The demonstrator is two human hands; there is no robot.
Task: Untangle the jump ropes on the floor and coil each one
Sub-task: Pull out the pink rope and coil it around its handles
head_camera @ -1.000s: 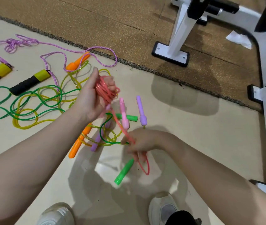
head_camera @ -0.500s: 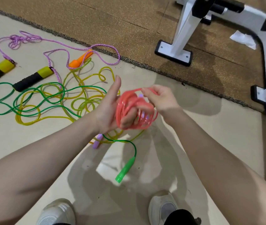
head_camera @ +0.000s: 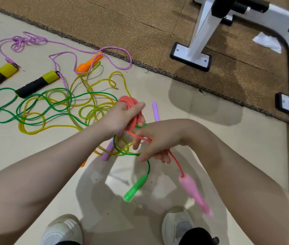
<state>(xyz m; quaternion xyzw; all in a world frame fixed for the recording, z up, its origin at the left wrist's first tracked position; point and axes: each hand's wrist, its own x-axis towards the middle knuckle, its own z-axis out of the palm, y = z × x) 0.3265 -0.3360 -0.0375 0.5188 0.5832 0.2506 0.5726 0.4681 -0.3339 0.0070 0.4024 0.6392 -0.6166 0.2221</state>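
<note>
As it dangles, pink handle (head_camera: pixel 194 192) tip-down, slantwise.

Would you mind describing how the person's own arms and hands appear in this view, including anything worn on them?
Both forearms are bare to the frame's edge, with no sleeves showing. The left hand and the right hand wear no gloves, and no rings, watch or bracelets are visible on the fingers or wrists. No markings or bandages show on either arm. The fingernails that show look short and unpainted.
</note>
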